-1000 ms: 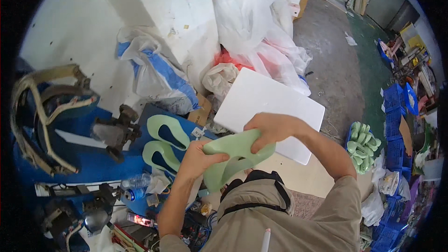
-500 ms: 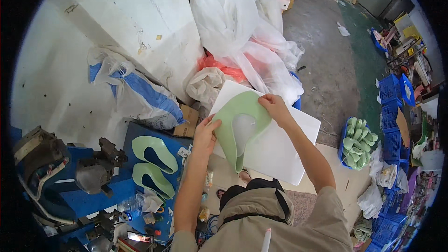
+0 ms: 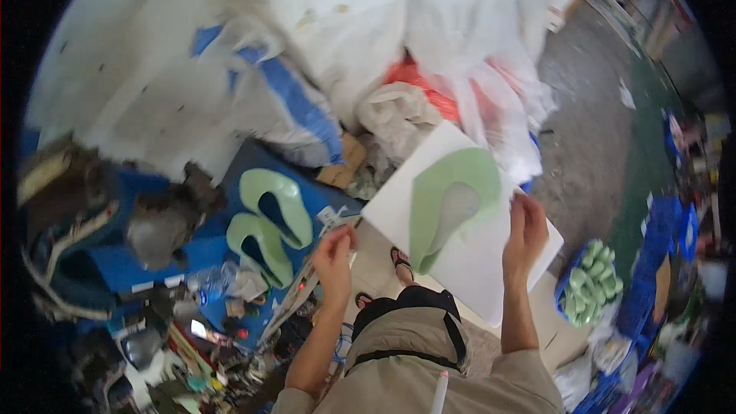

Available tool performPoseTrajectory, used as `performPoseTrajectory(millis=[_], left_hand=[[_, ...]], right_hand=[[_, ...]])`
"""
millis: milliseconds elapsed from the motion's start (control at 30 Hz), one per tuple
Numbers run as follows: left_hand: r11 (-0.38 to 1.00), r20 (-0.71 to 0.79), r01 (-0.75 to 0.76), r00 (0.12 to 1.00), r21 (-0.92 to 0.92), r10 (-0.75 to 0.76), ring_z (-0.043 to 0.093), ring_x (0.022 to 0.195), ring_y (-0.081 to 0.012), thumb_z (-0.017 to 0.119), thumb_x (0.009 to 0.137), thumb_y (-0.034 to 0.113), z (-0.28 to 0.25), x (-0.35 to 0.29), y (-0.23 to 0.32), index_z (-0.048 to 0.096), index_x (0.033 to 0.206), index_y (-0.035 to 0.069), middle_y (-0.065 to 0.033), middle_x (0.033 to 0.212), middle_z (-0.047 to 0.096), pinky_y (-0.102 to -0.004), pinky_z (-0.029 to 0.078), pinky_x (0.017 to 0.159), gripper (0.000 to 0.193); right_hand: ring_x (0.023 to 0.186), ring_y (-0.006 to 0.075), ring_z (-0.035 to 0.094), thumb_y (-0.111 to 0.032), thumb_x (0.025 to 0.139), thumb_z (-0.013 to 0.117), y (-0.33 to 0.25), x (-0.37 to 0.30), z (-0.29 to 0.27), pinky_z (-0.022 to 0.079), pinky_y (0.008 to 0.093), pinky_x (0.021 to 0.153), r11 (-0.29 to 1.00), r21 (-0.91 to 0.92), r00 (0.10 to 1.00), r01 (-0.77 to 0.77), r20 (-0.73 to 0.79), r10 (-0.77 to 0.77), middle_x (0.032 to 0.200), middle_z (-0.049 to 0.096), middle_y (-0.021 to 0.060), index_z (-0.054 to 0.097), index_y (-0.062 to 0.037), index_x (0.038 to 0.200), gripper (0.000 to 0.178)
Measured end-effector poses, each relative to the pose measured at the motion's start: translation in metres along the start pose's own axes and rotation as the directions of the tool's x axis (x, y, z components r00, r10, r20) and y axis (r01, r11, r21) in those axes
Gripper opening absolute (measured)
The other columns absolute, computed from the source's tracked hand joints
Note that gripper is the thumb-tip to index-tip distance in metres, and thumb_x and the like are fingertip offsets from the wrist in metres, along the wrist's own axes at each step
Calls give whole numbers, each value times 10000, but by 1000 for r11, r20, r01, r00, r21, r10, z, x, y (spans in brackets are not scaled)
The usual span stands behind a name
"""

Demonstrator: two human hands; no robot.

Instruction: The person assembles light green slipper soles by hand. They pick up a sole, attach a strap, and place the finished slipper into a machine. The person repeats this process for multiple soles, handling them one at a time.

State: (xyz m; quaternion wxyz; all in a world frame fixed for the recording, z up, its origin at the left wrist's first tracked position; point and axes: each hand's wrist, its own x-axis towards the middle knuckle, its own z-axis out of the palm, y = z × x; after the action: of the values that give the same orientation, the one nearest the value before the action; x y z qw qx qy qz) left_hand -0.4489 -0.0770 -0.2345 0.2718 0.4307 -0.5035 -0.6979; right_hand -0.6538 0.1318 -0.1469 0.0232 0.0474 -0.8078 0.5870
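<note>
A pale green U-shaped piece, like a shoe upper [image 3: 424,195], lies flat on a tilted white board [image 3: 491,264] in front of me. My left hand [image 3: 333,259] is off the piece, to its left; the fingers are curled in and nothing shows in them, though motion blurs it. Over the board's right side is my right hand [image 3: 527,230], apart from the piece, with its fingers loosely parted and no object visible in it. Two more green uppers, one farther [image 3: 294,205] and one nearer [image 3: 274,251], rest on the blue bench [image 3: 230,192] to the left.
Dark machine parts [image 3: 157,230] and a clear plastic bottle [image 3: 205,285] crowd the left bench. A white-and-blue woven sack [image 3: 284,107] and clear plastic bags [image 3: 491,107] stand beyond. At right, a basket holds several green pieces [image 3: 590,284], near stacked blue crates [image 3: 652,268].
Both hands have let go of the green upper, which now lies on the white board. The left hand has drawn away from it, the right hand outward. The whole view has shifted.
</note>
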Motion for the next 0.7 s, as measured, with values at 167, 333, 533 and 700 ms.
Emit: performPoseTrajectory(millis=[167,333,533,700], left_hand=[[995,-142,78,986,-68,-87,641,937,-172,562,934,62,-93,-73,-42,654,1060,-12,-99,1050,671,-325,538,836,172],[958,-334,-53,942,-283,-46,636,948,-174,569,928,92,-160,-153,-32,646,1090,-4,-87,1038,671,-328,539,826,204],[897,-573,-236,819,-373,-22,631,973,-168,589,902,96,-263,-260,-55,586,1168,-19,-88,1101,652,-300,502,859,289],[673,-737,-547,676,-497,6,617,1010,-178,582,922,162,-351,-353,-79,555,1203,-28,-105,1117,639,-316,503,889,340]], right_hand=[[718,134,622,-69,896,631,-39,-126,59,493,274,650,960,243,748,-142,661,-56,863,681,84,648,22,957,111],[698,105,621,-49,869,640,-80,-253,121,477,242,593,977,203,-6,60,979,-203,851,679,84,646,11,1011,154],[684,157,644,-110,867,650,-142,-399,124,481,279,582,835,460,-541,301,804,-248,857,702,117,662,-2,1027,194],[815,235,691,-170,886,647,-177,-555,106,529,327,706,745,636,-821,201,524,-226,918,696,146,646,-17,1077,245]])
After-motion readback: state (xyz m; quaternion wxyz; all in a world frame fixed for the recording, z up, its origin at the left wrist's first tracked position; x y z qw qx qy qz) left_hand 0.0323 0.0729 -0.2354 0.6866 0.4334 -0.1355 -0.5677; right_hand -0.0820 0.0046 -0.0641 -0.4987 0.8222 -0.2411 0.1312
